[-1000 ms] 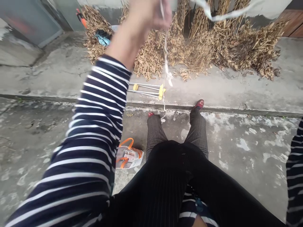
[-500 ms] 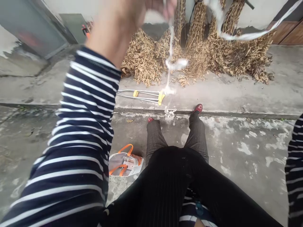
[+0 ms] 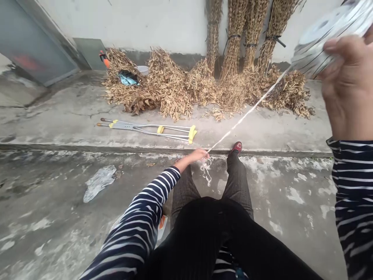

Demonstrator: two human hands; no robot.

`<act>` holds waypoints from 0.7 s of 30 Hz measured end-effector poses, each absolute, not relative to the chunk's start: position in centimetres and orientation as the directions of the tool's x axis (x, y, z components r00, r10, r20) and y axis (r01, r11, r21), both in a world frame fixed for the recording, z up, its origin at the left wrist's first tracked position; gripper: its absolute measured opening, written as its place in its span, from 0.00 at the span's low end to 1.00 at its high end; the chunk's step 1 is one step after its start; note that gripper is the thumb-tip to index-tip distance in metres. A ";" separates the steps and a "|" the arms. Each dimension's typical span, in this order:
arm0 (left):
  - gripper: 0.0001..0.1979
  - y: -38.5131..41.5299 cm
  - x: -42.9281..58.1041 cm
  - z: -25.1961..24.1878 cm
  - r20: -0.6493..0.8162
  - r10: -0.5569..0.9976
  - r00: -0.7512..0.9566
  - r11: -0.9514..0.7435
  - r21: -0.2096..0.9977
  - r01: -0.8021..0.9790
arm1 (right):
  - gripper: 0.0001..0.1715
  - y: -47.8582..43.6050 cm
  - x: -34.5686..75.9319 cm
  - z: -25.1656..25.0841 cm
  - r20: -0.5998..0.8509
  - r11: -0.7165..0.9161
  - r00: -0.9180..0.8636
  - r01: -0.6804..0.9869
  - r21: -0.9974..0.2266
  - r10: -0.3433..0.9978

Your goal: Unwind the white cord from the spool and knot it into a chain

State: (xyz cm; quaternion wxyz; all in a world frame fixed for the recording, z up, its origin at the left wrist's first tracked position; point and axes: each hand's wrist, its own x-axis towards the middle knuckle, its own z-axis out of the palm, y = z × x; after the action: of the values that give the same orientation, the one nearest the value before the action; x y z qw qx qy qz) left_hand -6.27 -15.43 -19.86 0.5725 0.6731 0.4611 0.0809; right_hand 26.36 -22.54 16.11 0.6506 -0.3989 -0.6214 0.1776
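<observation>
My right hand (image 3: 349, 74), raised at the upper right, grips a white spool (image 3: 323, 37) with dark streaks on it. From the spool a white string (image 3: 246, 114) runs taut, down and leftward, to my left hand (image 3: 199, 154). The left hand is closed on the string low down, above my left leg. A loose, tangled end of the string dangles just below its fingers. The outer side of the spool is cut off by the frame edge.
A pair of crutches (image 3: 145, 127) with yellow pads lies on the raised concrete step (image 3: 58, 120). Dried plant stalks (image 3: 171, 85) are heaped along the wall, with tied bundles (image 3: 233, 39) upright behind. A clear plastic sheet (image 3: 100, 182) lies on the lower ground at left.
My left hand has dropped from high in front to near my legs, drawing the string straight. My right hand and the spool have come into view at the upper right.
</observation>
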 end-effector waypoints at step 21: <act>0.18 -15.2 4.1 -2.3 0.374 0.847 0.377 -0.268 0.914 -0.304 | 0.47 -23.0 19.2 6.6 0.415 0.420 -0.078 0.258 -0.870 0.906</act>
State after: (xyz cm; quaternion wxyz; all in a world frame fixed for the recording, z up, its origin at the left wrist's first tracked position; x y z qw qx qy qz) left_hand 4.08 -15.23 -2.29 0.5624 0.6102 0.2225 0.5118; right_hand 19.15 -22.97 6.55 0.5186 -0.4384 -0.6643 0.3125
